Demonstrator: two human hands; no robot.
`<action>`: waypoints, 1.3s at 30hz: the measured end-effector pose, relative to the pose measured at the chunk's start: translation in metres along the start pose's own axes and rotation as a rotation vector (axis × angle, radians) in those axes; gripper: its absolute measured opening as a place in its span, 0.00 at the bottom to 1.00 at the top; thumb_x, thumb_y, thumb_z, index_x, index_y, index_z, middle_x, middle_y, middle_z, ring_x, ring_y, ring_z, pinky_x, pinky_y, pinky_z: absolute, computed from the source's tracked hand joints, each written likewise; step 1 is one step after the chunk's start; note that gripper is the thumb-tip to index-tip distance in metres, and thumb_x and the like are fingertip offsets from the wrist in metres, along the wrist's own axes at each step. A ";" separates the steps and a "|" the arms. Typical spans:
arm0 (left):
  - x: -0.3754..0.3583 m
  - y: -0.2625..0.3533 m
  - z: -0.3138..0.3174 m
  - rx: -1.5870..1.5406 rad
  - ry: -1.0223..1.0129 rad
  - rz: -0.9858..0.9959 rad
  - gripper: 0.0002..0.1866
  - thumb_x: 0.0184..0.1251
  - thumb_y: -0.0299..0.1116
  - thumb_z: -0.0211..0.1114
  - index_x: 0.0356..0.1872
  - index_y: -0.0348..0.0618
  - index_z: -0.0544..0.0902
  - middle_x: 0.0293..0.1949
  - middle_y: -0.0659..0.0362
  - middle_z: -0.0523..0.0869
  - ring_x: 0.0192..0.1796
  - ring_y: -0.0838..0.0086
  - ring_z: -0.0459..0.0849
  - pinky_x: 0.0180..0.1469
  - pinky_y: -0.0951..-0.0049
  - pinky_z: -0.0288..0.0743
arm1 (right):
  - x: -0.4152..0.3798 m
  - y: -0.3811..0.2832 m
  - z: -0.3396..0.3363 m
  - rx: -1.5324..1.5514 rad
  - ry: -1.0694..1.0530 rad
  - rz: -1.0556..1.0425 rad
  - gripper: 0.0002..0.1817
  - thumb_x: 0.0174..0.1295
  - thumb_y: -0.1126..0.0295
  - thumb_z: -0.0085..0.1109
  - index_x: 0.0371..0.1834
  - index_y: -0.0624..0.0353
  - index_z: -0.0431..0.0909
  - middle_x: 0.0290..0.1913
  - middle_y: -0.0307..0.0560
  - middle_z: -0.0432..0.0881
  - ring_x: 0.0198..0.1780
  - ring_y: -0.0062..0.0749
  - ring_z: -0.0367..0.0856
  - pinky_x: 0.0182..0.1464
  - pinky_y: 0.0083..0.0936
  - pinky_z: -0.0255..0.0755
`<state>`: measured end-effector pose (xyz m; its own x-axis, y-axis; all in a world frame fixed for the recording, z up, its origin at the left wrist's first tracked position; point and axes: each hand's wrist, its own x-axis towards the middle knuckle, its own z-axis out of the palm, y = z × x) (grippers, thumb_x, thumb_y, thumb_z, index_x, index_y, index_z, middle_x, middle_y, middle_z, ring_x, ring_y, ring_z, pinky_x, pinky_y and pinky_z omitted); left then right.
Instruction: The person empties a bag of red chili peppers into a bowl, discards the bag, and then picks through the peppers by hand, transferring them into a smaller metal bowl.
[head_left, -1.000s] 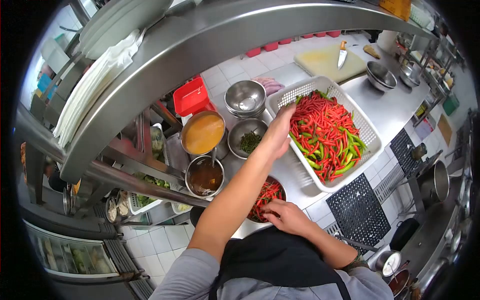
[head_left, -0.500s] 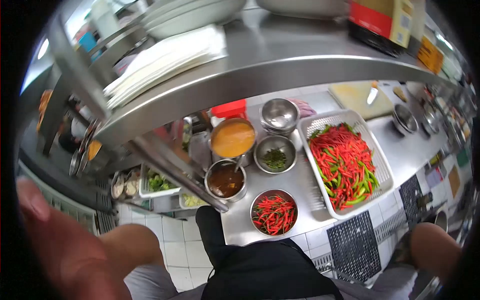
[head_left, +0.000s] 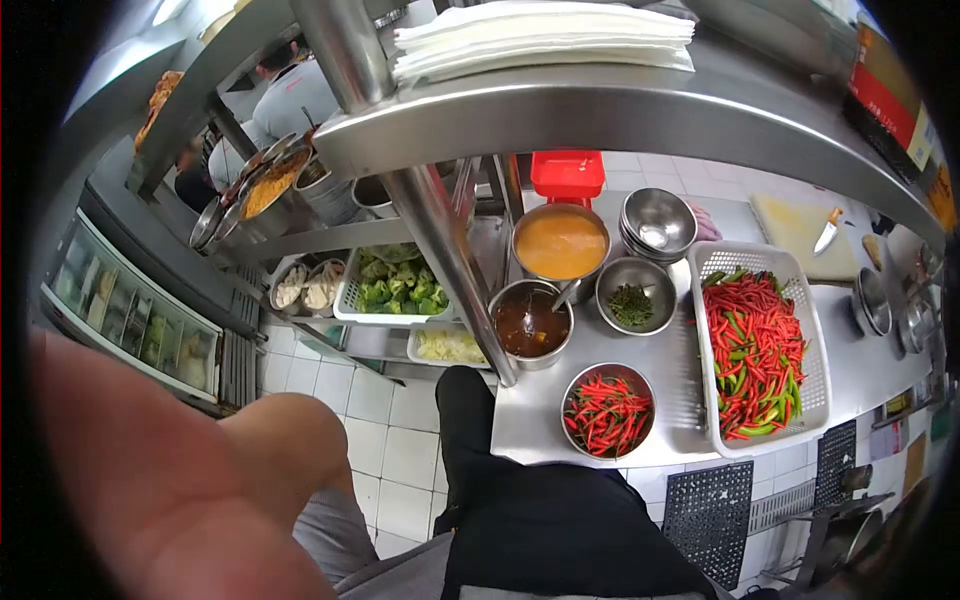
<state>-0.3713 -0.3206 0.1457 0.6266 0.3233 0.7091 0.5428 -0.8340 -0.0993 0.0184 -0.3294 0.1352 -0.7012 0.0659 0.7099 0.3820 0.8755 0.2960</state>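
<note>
- Chillies (head_left: pixel 606 414), red with a few green, fill the steel bowl (head_left: pixel 575 385) at the lower centre of the frame, on the steel counter (head_left: pixel 530 425) just in front of my apron.
- More of them lie in the white basket (head_left: pixel 818 340) at the right, just beside the bowl.
- My left hand (head_left: pixel 150 480) swells across the lower left, right up against the lens and badly blurred; I think it holds nothing, but I cannot tell how far its fingers are spread.
- My right hand is out of frame.
- I judge the sorting paused: neither hand is at the chillies.
- Any next move calls for bringing a hand down to the bowl or basket, clear of the sauce pots (head_left: pixel 530 322).
</note>
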 end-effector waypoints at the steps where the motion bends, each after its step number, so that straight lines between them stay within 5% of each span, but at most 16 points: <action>1: -0.001 -0.001 0.001 0.001 0.000 -0.003 0.13 0.59 0.38 0.70 0.41 0.43 0.84 0.35 0.58 0.84 0.35 0.69 0.82 0.37 0.69 0.75 | 0.002 -0.001 0.001 0.002 -0.008 0.000 0.14 0.60 0.63 0.60 0.39 0.65 0.79 0.34 0.50 0.78 0.36 0.39 0.75 0.41 0.38 0.71; 23: 0.006 -0.001 -0.021 0.046 -0.061 -0.057 0.16 0.55 0.40 0.74 0.40 0.42 0.83 0.33 0.59 0.83 0.33 0.70 0.81 0.36 0.69 0.73 | 0.031 -0.029 -0.036 -0.234 0.066 0.058 0.16 0.62 0.59 0.59 0.42 0.61 0.79 0.37 0.49 0.79 0.36 0.39 0.77 0.41 0.40 0.72; 39: 0.006 -0.017 -0.012 0.014 -0.115 -0.060 0.19 0.52 0.42 0.77 0.39 0.42 0.82 0.33 0.60 0.82 0.31 0.72 0.80 0.36 0.69 0.72 | 0.038 -0.018 -0.017 -0.163 -0.076 0.084 0.17 0.64 0.56 0.59 0.43 0.59 0.78 0.39 0.48 0.80 0.37 0.39 0.78 0.42 0.41 0.73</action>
<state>-0.3835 -0.3098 0.1605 0.6524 0.4225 0.6292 0.5885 -0.8055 -0.0692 -0.0050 -0.3508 0.1674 -0.7038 0.1769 0.6880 0.5293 0.7766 0.3418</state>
